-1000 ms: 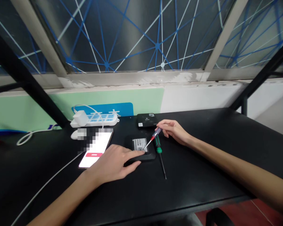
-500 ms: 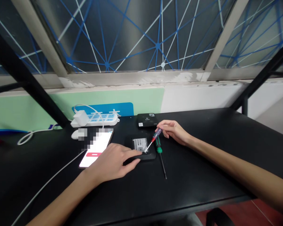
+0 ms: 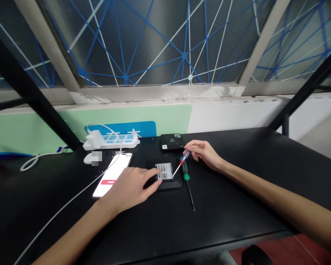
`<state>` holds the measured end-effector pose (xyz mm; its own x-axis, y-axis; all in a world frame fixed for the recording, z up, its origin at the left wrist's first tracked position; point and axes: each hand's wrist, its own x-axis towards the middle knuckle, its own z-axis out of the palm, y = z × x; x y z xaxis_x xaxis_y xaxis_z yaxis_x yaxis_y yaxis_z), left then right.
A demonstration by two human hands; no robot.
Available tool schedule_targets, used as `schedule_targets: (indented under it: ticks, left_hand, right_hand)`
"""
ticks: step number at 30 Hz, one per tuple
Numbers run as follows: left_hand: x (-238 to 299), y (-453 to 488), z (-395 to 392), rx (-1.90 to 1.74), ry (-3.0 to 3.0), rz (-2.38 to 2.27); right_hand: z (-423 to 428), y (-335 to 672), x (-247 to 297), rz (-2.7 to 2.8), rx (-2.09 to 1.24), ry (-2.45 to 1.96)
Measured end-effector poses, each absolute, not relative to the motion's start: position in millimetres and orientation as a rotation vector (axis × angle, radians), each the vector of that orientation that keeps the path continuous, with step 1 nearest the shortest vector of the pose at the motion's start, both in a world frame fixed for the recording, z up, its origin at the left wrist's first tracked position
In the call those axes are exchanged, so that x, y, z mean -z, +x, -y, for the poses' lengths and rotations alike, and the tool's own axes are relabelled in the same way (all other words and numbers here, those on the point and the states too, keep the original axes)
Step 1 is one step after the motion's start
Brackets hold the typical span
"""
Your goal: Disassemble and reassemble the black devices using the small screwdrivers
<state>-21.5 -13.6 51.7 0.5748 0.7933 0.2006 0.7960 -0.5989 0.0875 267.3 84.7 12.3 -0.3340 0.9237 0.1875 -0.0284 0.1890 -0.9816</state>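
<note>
A flat black device lies on the desk with a white printed label on it. My left hand rests at its left side, index finger and thumb stretched out and apart at the label's edge, holding nothing. My right hand is closed on the handle of a small screwdriver with a clear purplish grip and red collar. Its shaft slants down left, the tip at the label's lower right corner; whether it touches is too small to tell. A green-and-black flat screwdriver lies just right of the device.
Behind the device sits a black box. To the left are a lit phone, a white power strip with a plugged-in charger, and a white cable across the black desk. Black frame posts stand at both sides.
The screwdriver tip has shifted slightly right and up along the label. My left index finger has drawn back left and up, uncovering the label's lower part.
</note>
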Motion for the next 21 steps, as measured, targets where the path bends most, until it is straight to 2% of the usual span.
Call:
schedule_targets:
  ticks: [5,9,15,21]
  left_hand:
    - [-52.0,-20.3,8.1,0.354,-2.485,1.812]
    - [-46.2,-16.5,7.2,0.322,-2.461,1.950]
    - [-36.8,-27.3,-1.2,0.461,-2.670,1.863]
    - [-32.8,-35.2,-12.5,0.533,-2.664,1.745]
  right_hand:
    - [-85.8,266.0,-10.8,1.485,-1.148,-0.959]
    - [-83.8,262.9,-10.8,1.451,-1.128,-0.952]
    - [-73.1,256.7,-16.6,1.513,-1.120,-0.915]
    - [-63.1,253.9,-21.7,1.585,-0.969,-0.874]
